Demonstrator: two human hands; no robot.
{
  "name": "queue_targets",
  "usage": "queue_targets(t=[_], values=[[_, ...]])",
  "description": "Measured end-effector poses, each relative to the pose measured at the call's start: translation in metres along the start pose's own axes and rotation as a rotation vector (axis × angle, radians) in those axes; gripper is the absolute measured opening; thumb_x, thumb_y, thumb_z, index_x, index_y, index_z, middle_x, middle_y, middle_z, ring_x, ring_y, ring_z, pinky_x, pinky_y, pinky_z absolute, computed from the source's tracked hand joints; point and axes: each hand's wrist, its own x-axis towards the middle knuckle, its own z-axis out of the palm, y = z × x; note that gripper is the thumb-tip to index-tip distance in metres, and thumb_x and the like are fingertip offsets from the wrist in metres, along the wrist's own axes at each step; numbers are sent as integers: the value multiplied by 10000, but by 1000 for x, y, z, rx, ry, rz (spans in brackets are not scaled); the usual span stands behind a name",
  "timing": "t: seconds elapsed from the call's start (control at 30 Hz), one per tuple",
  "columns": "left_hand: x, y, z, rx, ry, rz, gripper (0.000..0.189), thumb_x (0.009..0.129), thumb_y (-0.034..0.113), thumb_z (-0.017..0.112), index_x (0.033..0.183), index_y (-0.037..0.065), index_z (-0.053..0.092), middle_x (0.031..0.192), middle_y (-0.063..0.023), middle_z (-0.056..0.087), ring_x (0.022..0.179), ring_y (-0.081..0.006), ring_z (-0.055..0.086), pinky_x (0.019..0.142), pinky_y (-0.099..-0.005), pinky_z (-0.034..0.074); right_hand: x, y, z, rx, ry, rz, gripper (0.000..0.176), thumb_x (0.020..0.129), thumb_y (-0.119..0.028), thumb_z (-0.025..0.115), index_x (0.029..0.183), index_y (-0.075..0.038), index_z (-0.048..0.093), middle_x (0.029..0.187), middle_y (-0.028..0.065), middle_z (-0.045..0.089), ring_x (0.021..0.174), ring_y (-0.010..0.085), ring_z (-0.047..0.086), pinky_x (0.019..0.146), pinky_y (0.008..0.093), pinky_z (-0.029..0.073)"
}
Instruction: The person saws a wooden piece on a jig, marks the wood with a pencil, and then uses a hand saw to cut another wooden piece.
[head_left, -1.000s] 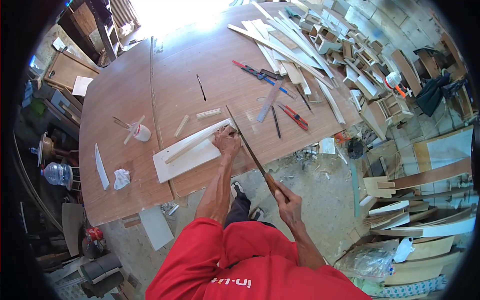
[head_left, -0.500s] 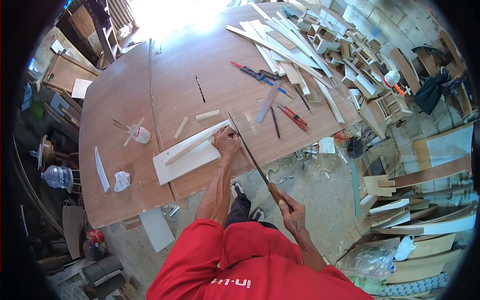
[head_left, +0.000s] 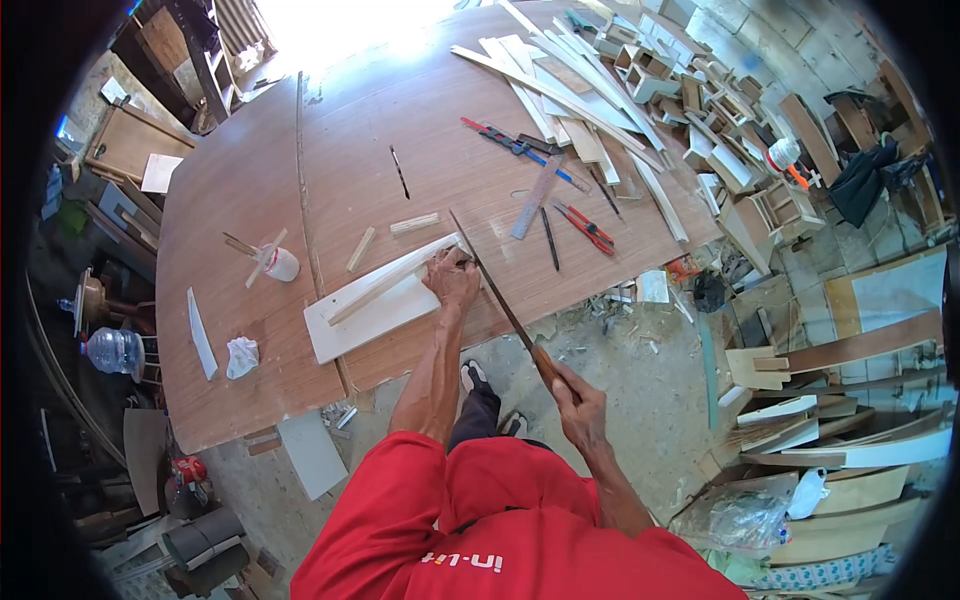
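Observation:
My right hand is wrapped round the wooden handle of a long thin saw, its blade slanting up and left over the table's near edge. The blade lies at the right end of a pale wooden strip. My left hand presses that strip down on a white board, close to the blade; its fingertips are partly hidden. Two short wood pieces, one upright in view and one lying crosswise, rest just beyond the board.
On the brown table are a white pot with sticks, a crumpled white cloth, a red cutter, a metal ruler, a blue-red caliper and long wood strips. A water bottle stands at the left.
My right hand has moved slightly up and forward with the saw, and the blade's tip reaches farther over the table. My left hand stays on the strip.

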Motion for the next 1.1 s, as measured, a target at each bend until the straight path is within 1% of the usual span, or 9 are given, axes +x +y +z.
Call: queue_targets(t=[0.23, 0.37, 0.43, 0.53, 0.57, 0.73, 0.8, 1.03, 1.1], values=[[2, -3, 2, 8, 13, -9, 119, 704, 158, 658, 809, 127, 704, 994, -35, 649, 1065, -292, 515, 909, -464, 345, -24, 29, -4, 97, 67, -219, 312, 929, -112, 581, 1220, -13, 639, 964, 101, 716, 750, 76, 577, 664, 242, 482], [-1, 1, 1, 29, -3, -20, 122, 703, 150, 647, 811, 133, 702, 997, -38, 647, 1072, -297, 514, 908, -470, 345, -3, 0, 4, -25, -16, 34, 307, 930, -80, 561, 1217, -8, 642, 1015, 128, 713, 863, 110, 613, 768, 257, 493], [3, -1, 1, 20, -10, -26, 120, 700, 145, 652, 810, 128, 699, 1002, -40, 646, 1072, -296, 514, 906, -472, 345, 4, 6, 12, 27, 63, -170, 324, 930, -107, 582, 1236, -17, 636, 812, 3, 643, 617, 59, 482, 557, 226, 412], [2, 1, -1, 9, -8, -27, 110, 699, 142, 659, 802, 123, 695, 999, -42, 645, 1067, -296, 514, 904, -474, 345, -24, 22, -3, 106, 30, -107, 328, 930, -114, 592, 1242, -21, 631, 831, 3, 650, 638, 60, 485, 574, 228, 421], [0, -1, -1, 10, -12, -34, 110, 699, 142, 659, 802, 123, 695, 999, -42, 645, 1067, -296, 514, 904, -474, 345, -24, 24, -3, 70, 36, -104, 326, 918, -98, 602, 1236, -33, 635, 948, 100, 722, 709, 62, 568, 626, 245, 481], [0, 1, -3, 21, -20, -4, 114, 718, 138, 661, 828, 118, 681, 1001, -37, 637, 1060, -295, 517, 909, -464, 343, 5, 15, 26, 90, 50, -90, 326, 928, -78, 582, 1248, -44, 636, 989, 60, 701, 769, 74, 575, 695, 232, 483], [-3, -1, -3, 7, -5, 51, 142, 723, 132, 658, 863, 111, 671, 1022, -52, 626, 1067, -300, 510, 907, -466, 341, 4, 14, 29, 48, 130, -246, 326, 922, -85, 583, 1242, -79, 647, 771, -35, 644, 577, 26, 447, 498, 222, 374], [-7, -19, -5, 4, -60, 218, 250, 720, 84, 643, 968, 80, 619, 1109, -125, 560, 1105, -330, 463, 916, -474, 328, 2, 15, 25, 18, 79, -141, 321, 925, -88, 582, 1240, -74, 647, 772, -43, 622, 577, 15, 439, 485, 212, 366], [-7, -22, -2, -7, -51, 224, 252, 714, 79, 642, 965, 81, 622, 1103, -123, 562, 1103, -330, 464, 919, -474, 325, 5, 22, 30, 43, 156, -336, 320, 925, -85, 585, 1239, -69, 648, 738, -50, 579, 572, 15, 422, 477, 212, 356]])
